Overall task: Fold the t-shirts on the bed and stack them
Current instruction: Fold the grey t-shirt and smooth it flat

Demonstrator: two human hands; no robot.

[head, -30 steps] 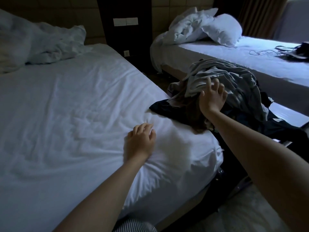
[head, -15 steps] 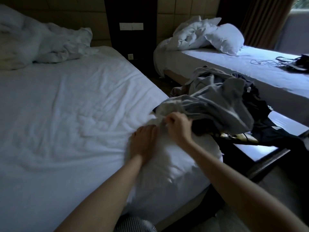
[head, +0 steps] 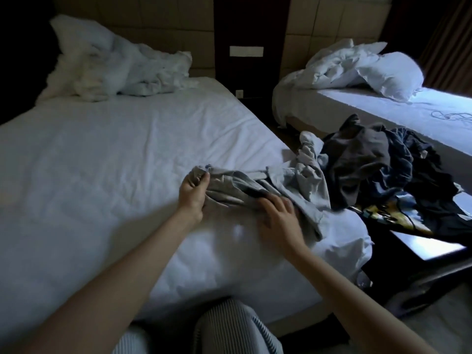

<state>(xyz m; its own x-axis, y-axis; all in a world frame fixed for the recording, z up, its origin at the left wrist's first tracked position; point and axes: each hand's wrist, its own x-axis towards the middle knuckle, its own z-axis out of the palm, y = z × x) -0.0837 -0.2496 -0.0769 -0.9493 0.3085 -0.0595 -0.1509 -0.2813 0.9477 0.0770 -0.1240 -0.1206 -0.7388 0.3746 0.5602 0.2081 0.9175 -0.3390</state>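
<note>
My left grip [head: 192,194] is clenched on a bunched end of the grey t-shirt [head: 304,180]. My right grip [head: 277,215] lies released, fingers flat on it. The shirt sprawls crumpled along the bed's [head: 102,162] right edge, near its front corner.

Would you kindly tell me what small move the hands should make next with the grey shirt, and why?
Probably draw the grey shirt further onto the bed and spread it flat. The left hand grips one bunched end, the right hand lies on its middle, and the shirt is crumpled at the bed's edge, its far part against the dark pile.
</note>
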